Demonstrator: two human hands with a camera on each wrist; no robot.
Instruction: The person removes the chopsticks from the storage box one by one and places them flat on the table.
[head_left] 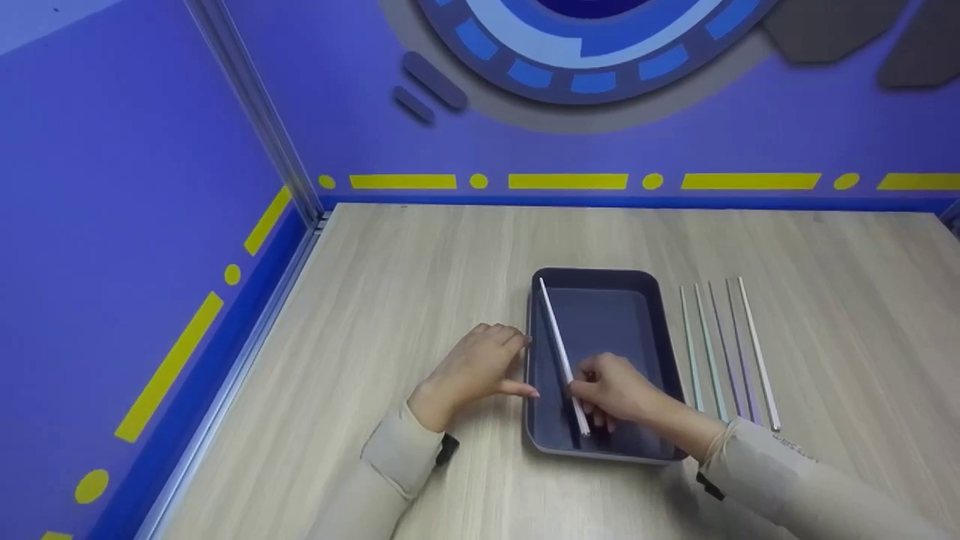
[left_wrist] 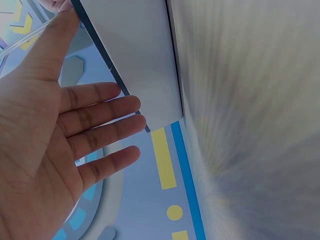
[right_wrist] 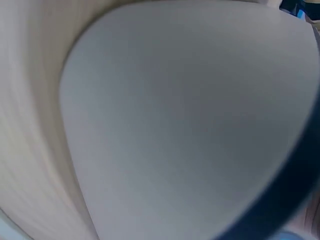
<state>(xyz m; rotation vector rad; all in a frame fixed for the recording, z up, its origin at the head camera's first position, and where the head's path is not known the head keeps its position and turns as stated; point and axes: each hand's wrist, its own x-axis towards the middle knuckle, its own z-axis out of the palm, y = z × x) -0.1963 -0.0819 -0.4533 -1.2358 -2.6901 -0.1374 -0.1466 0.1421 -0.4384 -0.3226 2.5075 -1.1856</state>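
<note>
Over the dark rectangular tray (head_left: 615, 322), my right hand (head_left: 616, 390) pinches a white chopstick (head_left: 556, 330) near its thicker end. The chopstick slants along the tray's left side, its thin end toward the far left corner. My left hand (head_left: 480, 360) is at the tray's left rim, thumb spread from the fingers. In the left wrist view the left hand (left_wrist: 75, 135) has nearly straight fingers, tips right at the dark rim of the tray's pale outer side (left_wrist: 135, 60). The right wrist view is mostly filled by the tray's outer wall (right_wrist: 175, 110); the right fingers are hidden there.
Right of the tray, more chopsticks lie side by side on the wooden table (head_left: 420, 262): two green, including one green chopstick (head_left: 690, 345), two purple, including one purple chopstick (head_left: 725, 345), and a white chopstick (head_left: 757, 345). Blue panels (head_left: 337, 112) border the table behind and left.
</note>
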